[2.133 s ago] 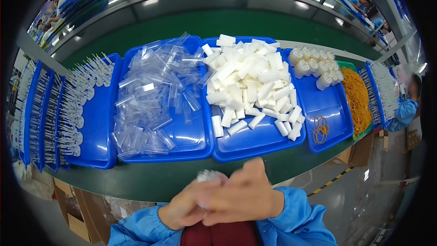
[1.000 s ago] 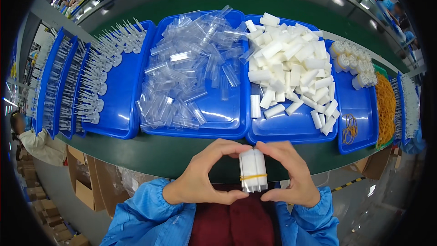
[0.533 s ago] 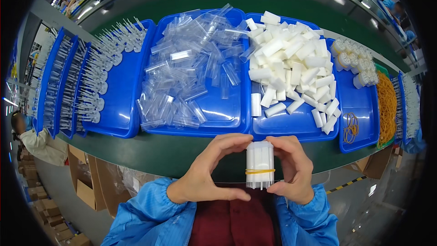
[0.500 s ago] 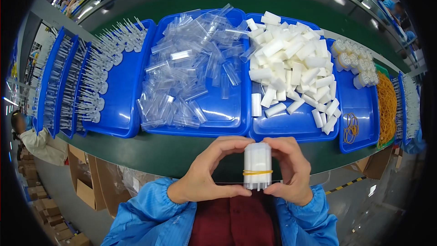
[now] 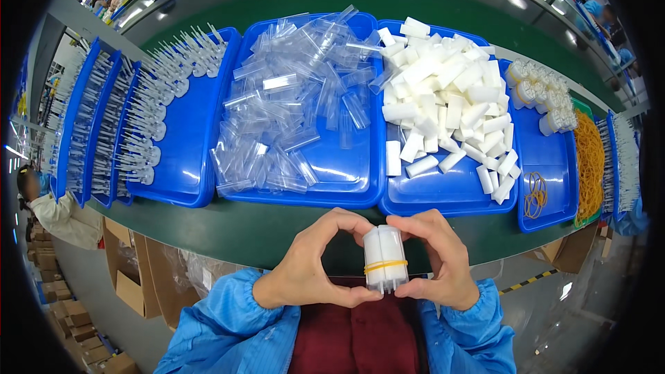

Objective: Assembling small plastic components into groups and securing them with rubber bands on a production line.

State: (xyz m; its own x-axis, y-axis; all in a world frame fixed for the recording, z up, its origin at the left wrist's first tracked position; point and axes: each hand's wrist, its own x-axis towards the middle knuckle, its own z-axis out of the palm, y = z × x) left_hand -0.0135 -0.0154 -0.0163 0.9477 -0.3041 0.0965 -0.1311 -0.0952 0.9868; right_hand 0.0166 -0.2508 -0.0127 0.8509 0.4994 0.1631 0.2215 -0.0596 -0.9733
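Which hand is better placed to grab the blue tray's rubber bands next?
Right hand, probably: it's nearer those rubber bands; your left hand sits farther off, beyond the held bundle.

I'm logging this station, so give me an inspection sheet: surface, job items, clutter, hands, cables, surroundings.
Surface: dark green tabletop bearing blue plastic trays.
Job items: bundle of white cylinders and clear plastic, bound by yellow rubber band; heaped white cylinders; clear plastic tubes.
Clutter: thin orange rubber bands, loose in one tray.
Hands: left hand and right hand hold the bundle by fingertips.
Cables: nothing seen.
Surroundings: brown cardboard boxes; black-and-yellow floor tape.
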